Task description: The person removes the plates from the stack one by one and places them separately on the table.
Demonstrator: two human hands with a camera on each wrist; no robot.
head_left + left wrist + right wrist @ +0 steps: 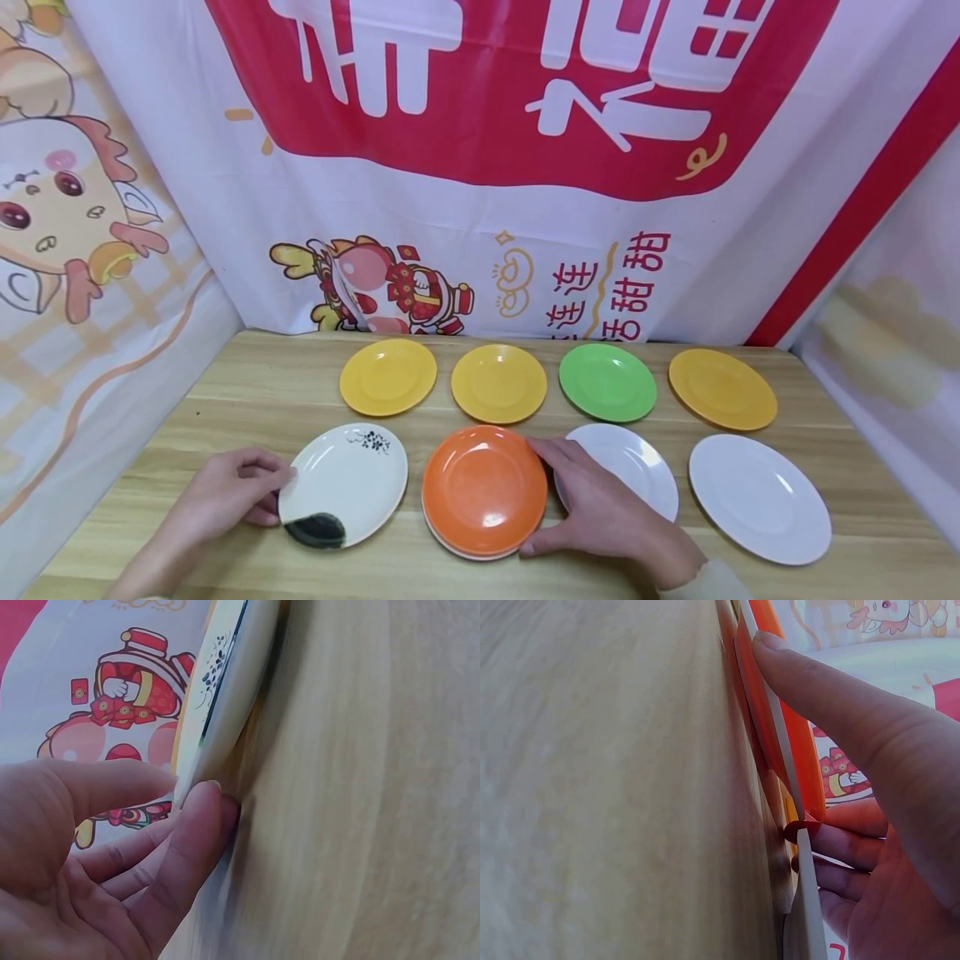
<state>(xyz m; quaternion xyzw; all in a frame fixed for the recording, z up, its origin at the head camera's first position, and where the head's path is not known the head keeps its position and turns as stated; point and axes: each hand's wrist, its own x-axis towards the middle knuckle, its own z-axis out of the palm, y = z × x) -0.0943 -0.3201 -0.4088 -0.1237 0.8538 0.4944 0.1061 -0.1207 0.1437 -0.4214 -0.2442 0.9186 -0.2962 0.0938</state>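
Note:
My left hand (228,493) is at the left edge of a white plate (351,479) with a black flower print and a dark patch. In the left wrist view, thumb and fingers pinch that plate's rim (236,697). Beside it sits an orange plate (483,492), stacked on a pale plate (454,547) whose rim shows at the front. My right hand (592,504) grips the stack's right side, thumb toward the front and fingers toward the back. The right wrist view has the thumb against the stacked rims. Behind this hand lies a plain white plate (637,467), partly covered by it.
At the back of the wooden table (247,392) lie a yellow plate (387,377), another yellow plate (498,383), a green plate (607,382) and an orange-yellow plate (722,389). A second plain white plate (760,497) is at the right. Printed cloth (495,200) hangs behind.

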